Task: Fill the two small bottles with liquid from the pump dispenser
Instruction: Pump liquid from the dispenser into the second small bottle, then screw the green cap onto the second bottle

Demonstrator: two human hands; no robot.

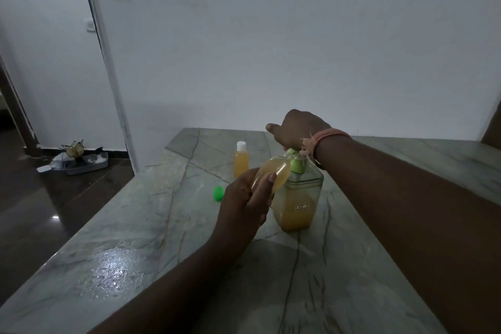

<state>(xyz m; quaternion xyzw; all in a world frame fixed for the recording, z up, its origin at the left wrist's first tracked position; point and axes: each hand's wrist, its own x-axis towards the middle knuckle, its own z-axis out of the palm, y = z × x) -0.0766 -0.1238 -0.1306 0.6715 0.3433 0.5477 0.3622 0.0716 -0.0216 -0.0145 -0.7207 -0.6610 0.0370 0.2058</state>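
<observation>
A clear pump dispenser with a green pump head and yellow liquid in its lower part stands on the marble table. My right hand rests on top of the pump head, palm down. My left hand grips a small clear bottle holding some yellow liquid, tilted with its mouth up against the pump. A second small bottle, filled with yellow liquid and closed with a white cap, stands upright behind. A green cap lies on the table left of my left hand.
The table's left edge drops to a dark glossy floor. A tray with odds and ends sits on the floor by the wall. A white wall rises right behind the table. A wet-looking glare patch shows on the near table.
</observation>
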